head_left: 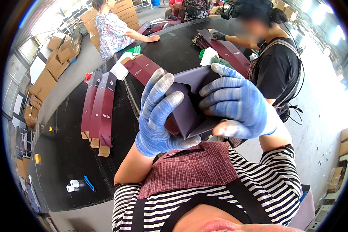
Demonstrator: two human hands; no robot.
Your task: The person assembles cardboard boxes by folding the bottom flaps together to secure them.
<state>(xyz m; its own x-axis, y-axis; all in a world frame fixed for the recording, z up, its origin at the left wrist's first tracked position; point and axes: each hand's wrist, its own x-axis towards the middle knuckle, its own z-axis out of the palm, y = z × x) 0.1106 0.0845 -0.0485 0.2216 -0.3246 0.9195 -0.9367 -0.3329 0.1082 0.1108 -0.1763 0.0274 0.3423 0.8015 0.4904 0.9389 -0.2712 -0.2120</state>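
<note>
Between my hands, raised in front of my chest, is a dark purple paper gift bag (183, 112), its squarish end spread and facing me. My left hand (154, 116), in a blue knit glove with greyish fingertips, grips its left side, thumb along the lower edge. In a matching glove, my right hand (237, 102) is on the right side, fingers bent over the rim toward the inside. Its thumb tip is free of the bag, low on the right. The inside is dark, and the bag's far end is hidden.
On the black table (65, 162) lie several long maroon bags (104, 112) with brown board ends, another maroon bag (143, 69), white rolls (74, 183) and a blue cutter (89, 183). One co-worker (278, 65) handles bags at right; another person (112, 31) stands across. Cartons (50, 73) are stacked left.
</note>
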